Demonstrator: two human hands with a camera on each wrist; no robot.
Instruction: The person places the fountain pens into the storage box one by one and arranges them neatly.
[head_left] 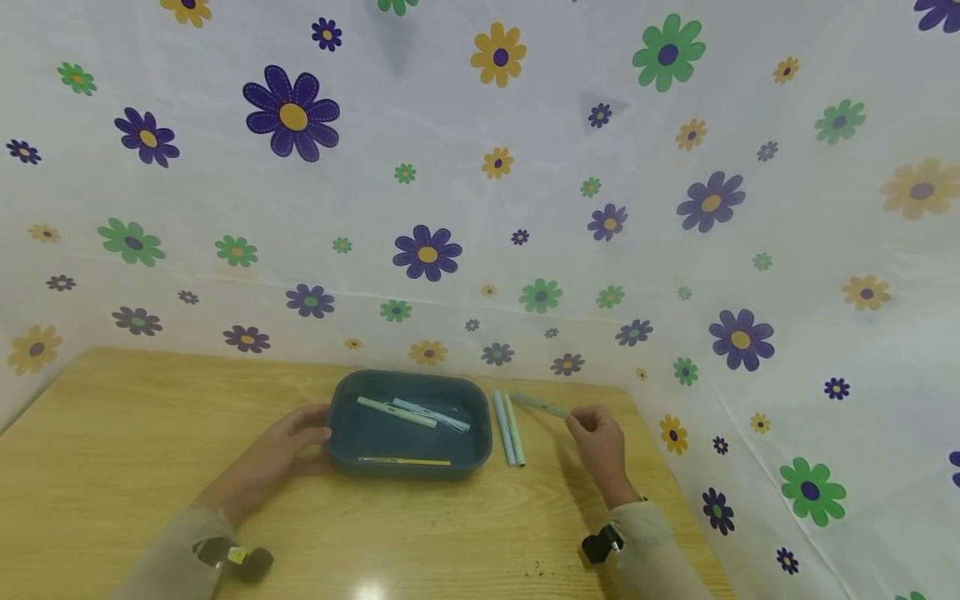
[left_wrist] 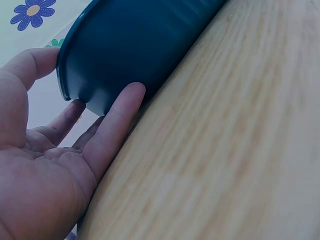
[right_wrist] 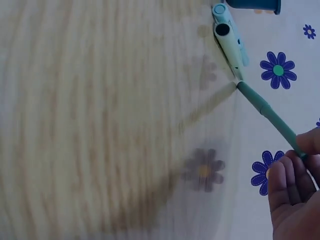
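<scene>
beside one tray point(head_left: 375, 438) lie two pens point(head_left: 505, 429) (one other pen point(right_wrist: 267, 111) held).

A white sheet point(head_left: 465, 200) printed with purple, green and yellow-orange flowers point(head_left: 427, 255) fills the upper frame and right side, creased at lower right. A yellowish wood-grain tabletop point(head_left: 435, 533) spans the lower frame, marked by small dark specks point(head_left: 536, 571) at bottom centre.

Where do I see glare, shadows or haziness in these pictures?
Head view: a glare spot near the bottom edge, on the table; some flowers at the right look washed out. Right wrist view: the green pen and, it seems, the right hand cast shadows across the table, which faintly mirrors a flower. Left wrist view: the wood grain turns soft toward the right edge.
</scene>
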